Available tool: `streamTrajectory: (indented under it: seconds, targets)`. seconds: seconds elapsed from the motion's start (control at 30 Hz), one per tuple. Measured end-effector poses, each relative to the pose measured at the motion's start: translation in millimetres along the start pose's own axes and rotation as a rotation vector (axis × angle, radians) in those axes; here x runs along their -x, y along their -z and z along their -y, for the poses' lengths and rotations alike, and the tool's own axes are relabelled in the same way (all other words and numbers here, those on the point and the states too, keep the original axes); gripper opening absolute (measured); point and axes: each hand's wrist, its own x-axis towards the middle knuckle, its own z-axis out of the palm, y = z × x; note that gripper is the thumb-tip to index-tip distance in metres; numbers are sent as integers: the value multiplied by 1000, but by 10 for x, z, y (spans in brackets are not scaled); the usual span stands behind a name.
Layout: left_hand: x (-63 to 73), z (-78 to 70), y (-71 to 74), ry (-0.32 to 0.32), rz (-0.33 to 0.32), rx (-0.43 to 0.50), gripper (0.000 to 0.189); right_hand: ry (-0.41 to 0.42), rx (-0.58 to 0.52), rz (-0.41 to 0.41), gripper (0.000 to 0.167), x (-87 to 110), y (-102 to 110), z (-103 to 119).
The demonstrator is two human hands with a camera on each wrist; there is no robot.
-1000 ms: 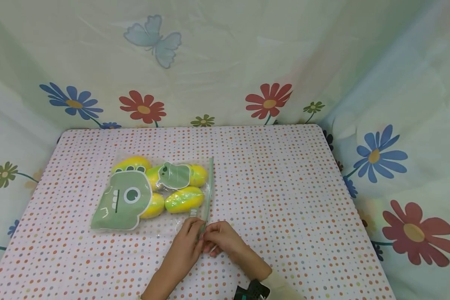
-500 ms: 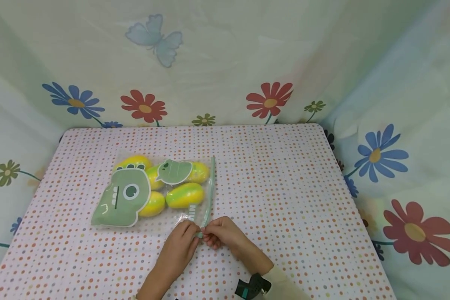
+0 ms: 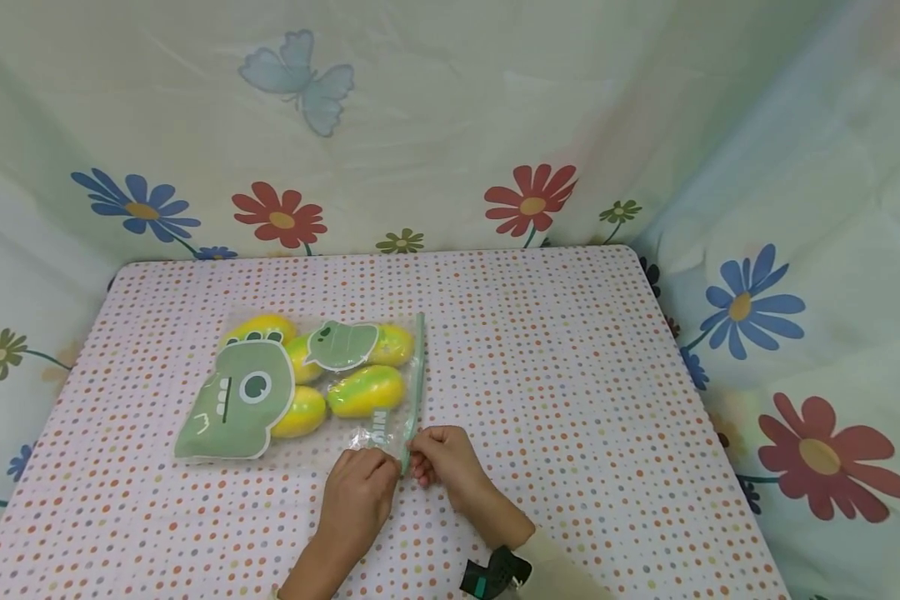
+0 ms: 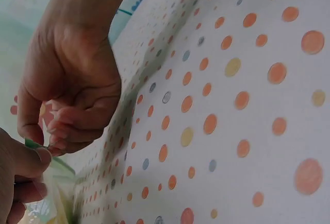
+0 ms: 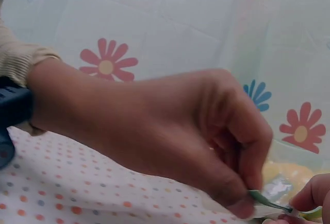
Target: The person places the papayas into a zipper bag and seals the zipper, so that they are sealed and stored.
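Observation:
A clear zip bag (image 3: 337, 450) with a green dinosaur print (image 3: 251, 400) lies flat on the table, left of the middle. Inside it are several yellow-green mango-like fruits (image 3: 367, 392). Along its right side runs a green zip strip (image 3: 418, 367). My left hand (image 3: 356, 496) pinches the strip's near corner between thumb and finger, seen close in the left wrist view. Just to its right, my right hand (image 3: 450, 467) pinches the green edge (image 5: 262, 198) between thumb and forefinger, its other fingers curled. The two hands are close together at that corner.
The table (image 3: 555, 358) wears a white cloth with coloured dots. Behind it and at both sides hangs a pale curtain (image 3: 435, 100) printed with flowers and a butterfly. A dark wrist device (image 3: 495, 573) sits at my right sleeve.
Both hands keep to the bag's near right corner. The right hand has slid slightly up along the green strip, and a small gap has opened between the hands.

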Motion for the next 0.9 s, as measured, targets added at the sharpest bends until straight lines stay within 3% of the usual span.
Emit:
streamTrajectory:
  seconds: [0.4, 0.67, 0.8, 0.9]
  targets:
    - [77, -113, -30, -18, -21, 156, 14, 108, 102, -158, 19, -527, 181, 319]
    - [153, -132, 19, -24, 45, 201, 15, 188, 150, -228, 21, -867, 213, 520]
    - [148, -187, -30, -51, 58, 215, 17, 219, 165, -271, 22, -982, 357, 621]
    - [151, -249, -54, -50, 113, 214, 16, 252, 173, -304, 24, -1046, 482, 708]
